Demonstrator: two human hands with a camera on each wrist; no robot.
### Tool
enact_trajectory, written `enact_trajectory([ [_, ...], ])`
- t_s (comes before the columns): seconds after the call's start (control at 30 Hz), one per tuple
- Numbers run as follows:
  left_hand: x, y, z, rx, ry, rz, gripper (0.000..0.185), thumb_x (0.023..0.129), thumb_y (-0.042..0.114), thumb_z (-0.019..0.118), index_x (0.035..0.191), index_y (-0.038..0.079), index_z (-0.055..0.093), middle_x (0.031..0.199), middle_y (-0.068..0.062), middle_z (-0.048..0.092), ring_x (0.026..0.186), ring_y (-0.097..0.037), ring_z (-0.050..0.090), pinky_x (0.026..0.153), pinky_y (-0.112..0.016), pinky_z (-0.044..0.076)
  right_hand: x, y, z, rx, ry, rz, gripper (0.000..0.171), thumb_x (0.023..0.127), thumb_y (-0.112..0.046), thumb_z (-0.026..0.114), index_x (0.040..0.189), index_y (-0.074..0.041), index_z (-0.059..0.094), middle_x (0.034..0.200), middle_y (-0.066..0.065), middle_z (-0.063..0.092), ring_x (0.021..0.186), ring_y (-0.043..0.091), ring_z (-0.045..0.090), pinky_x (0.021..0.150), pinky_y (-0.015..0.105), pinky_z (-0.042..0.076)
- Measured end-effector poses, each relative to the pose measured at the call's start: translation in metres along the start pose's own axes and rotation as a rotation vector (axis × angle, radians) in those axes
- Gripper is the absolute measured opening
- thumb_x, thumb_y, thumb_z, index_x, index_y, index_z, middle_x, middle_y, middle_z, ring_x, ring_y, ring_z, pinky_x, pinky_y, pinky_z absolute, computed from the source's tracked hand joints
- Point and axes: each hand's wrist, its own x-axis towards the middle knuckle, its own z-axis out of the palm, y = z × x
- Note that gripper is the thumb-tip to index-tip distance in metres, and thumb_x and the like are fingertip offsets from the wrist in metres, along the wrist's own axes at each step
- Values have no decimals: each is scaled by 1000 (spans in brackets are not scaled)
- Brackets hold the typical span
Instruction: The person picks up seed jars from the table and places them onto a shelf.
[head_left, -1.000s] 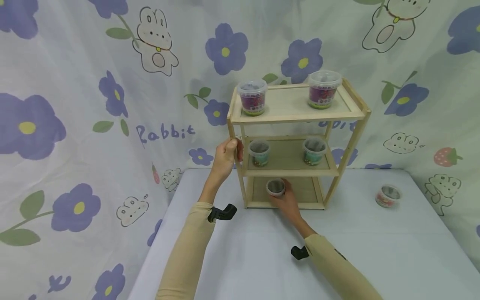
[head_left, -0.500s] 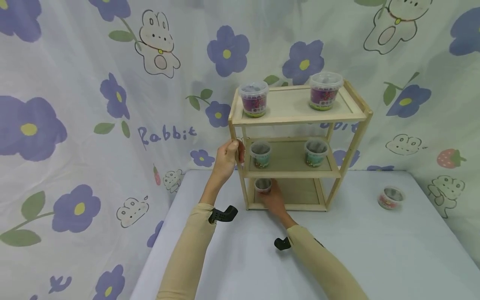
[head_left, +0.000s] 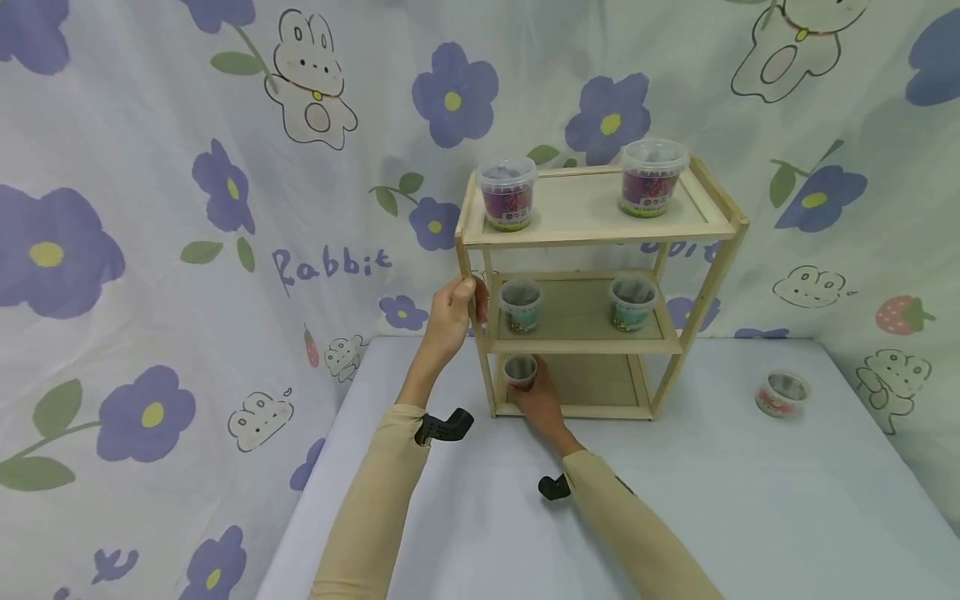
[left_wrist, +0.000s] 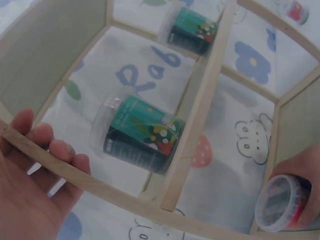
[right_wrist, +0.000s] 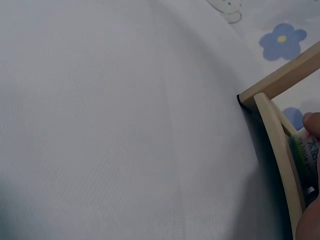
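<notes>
My left hand (head_left: 448, 315) grips the left front post of a three-tier wooden shelf rack (head_left: 577, 204); in the left wrist view the fingers (left_wrist: 42, 134) curl round the wooden bar. At the left end of the lowest tier, my right hand (head_left: 542, 404) holds a small clear plastic cup (head_left: 520, 372) with its open mouth upward. That cup's printed green and white label (right_wrist: 306, 150) shows partly in the right wrist view, inside the frame's edge. Above it, two teal-labelled cups, left (head_left: 521, 307) and right (head_left: 632, 303), stand on the middle tier.
Two larger purple-labelled tubs, left (head_left: 507, 200) and right (head_left: 651, 185), stand on the top tier. A low cup with a red label (head_left: 782, 396) sits on the white table (head_left: 750, 500), right of the rack. A flower-and-rabbit curtain (head_left: 300, 208) hangs behind.
My right hand has carried the small cup leftward, from the front middle of the lowest tier to its left end. My left hand has stayed on the post.
</notes>
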Motion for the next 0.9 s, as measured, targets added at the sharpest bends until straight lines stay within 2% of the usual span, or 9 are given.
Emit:
enact_trajectory([
  [0.13,0,0,1,-8,0,-12,43,102,18,33,85,-18,50,71,-38,47,60,-39,48,61,-51,46,0,-2,0,12,-8,21,76,87,-14,75,147,1,31,137,25,47,126,39,49,103,54,43],
  [0.33,0,1,1,-13,15,-24,43,102,18,33,85,-17,50,72,-38,46,61,-40,48,61,-50,47,0,-3,-1,18,-1,0,75,86,-13,75,145,3,32,135,27,48,124,40,50,103,55,42],
  [0.57,1,2,3,-14,14,-13,44,101,18,33,85,-19,49,71,-39,46,61,-43,47,59,-48,46,-1,-4,-4,21,-16,6,78,86,-14,75,147,3,29,137,27,45,127,40,48,105,56,40],
  [0.9,1,1,4,-20,49,-26,43,101,17,34,87,-20,51,72,-38,46,59,-33,50,58,-42,49,-6,5,-15,-10,-45,-9,83,87,-27,76,150,0,27,143,25,44,131,38,46,108,54,39],
])
